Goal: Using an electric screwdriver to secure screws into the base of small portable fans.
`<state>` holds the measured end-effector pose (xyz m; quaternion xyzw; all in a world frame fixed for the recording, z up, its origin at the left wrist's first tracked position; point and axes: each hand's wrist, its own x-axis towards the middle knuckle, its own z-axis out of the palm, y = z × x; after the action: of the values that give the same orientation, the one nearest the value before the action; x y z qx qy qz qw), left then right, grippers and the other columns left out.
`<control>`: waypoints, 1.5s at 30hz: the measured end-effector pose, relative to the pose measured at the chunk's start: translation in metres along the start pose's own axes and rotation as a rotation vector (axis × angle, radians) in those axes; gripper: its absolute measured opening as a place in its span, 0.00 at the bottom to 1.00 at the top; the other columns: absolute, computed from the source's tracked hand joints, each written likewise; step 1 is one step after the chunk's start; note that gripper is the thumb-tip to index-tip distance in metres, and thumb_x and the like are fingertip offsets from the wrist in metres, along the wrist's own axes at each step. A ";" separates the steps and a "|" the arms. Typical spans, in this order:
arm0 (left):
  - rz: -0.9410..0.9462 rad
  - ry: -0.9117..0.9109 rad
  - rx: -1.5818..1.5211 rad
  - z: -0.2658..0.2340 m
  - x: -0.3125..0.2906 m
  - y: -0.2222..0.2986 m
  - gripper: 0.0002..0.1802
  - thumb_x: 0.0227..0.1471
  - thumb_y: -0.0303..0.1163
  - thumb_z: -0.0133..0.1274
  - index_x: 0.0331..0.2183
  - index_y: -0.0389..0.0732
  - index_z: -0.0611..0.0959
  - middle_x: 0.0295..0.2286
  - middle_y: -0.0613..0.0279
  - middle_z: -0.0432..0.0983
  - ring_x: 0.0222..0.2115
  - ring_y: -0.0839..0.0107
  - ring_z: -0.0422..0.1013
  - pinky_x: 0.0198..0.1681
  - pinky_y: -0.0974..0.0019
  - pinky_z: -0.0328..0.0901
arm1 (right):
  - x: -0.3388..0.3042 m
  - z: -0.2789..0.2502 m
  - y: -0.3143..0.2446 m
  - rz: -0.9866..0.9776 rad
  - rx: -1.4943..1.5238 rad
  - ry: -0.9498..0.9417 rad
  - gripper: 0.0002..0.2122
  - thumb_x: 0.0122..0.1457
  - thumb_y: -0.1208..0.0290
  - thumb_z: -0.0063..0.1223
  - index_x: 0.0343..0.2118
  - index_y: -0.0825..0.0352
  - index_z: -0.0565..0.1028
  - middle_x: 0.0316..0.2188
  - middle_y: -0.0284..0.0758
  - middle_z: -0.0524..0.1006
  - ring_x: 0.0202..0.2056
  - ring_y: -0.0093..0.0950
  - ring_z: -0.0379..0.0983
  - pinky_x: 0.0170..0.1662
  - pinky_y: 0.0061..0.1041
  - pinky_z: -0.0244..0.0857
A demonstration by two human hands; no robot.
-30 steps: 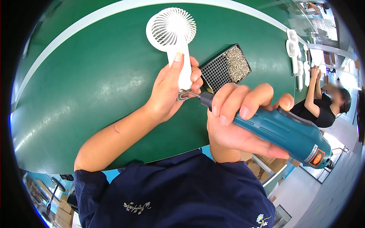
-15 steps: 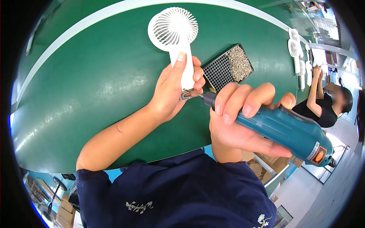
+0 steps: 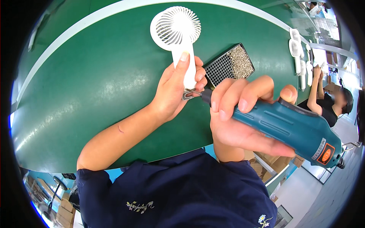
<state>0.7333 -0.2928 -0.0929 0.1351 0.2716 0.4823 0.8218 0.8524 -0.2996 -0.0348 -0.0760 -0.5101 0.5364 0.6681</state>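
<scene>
A white handheld fan (image 3: 176, 30) with a round slotted head lies in my left hand (image 3: 173, 83), its head pointing away from me. My left thumb presses on the handle and the fingers wrap behind it. At the handle's near end there is a small grey metal-looking loop (image 3: 187, 95). My right hand (image 3: 247, 117) is closed around a teal electric screwdriver (image 3: 281, 127), thumb on top. The bit reaches left to the handle's near end, by the loop; the exact contact point is too small to make out.
Behind my right hand sits a black perforated tray (image 3: 220, 72) with a heap of small screws (image 3: 242, 62) at its right side. More white fans (image 3: 295, 49) lie along the right of the green table (image 3: 95, 76). A person (image 3: 330, 100) works at the far right.
The fan and my left hand have shifted slightly right. The rear of the screwdriver has swung a little right and nearer, while its bit stays at the handle's end.
</scene>
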 end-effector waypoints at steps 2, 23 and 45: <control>0.020 0.016 -0.010 0.000 0.000 -0.001 0.23 0.61 0.53 0.37 0.37 0.41 0.68 0.23 0.68 0.64 0.24 0.77 0.62 0.25 0.74 0.57 | 0.000 0.000 0.001 -0.005 -0.005 0.008 0.38 0.49 0.31 0.42 0.54 0.57 0.58 0.30 0.39 0.65 0.20 0.32 0.65 0.25 0.34 0.61; 0.187 -0.014 -0.145 0.026 -0.012 0.008 0.26 0.58 0.54 0.40 0.39 0.37 0.70 0.29 0.58 0.74 0.31 0.69 0.71 0.34 0.65 0.68 | -0.052 0.014 -0.006 0.664 -0.530 0.652 0.14 0.57 0.65 0.54 0.38 0.72 0.68 0.16 0.30 0.66 0.10 0.17 0.56 0.12 0.19 0.49; 0.445 -0.038 -0.062 0.052 -0.012 0.021 0.15 0.59 0.44 0.43 0.32 0.43 0.62 0.15 0.69 0.61 0.10 0.77 0.63 0.12 0.75 0.57 | -0.036 0.064 0.003 0.534 -0.335 0.560 0.14 0.57 0.63 0.51 0.40 0.67 0.67 0.18 0.30 0.64 0.14 0.18 0.58 0.18 0.16 0.52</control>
<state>0.7440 -0.2909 -0.0366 0.1754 0.2046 0.6571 0.7040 0.8054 -0.3555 -0.0279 -0.4559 -0.3513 0.5589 0.5969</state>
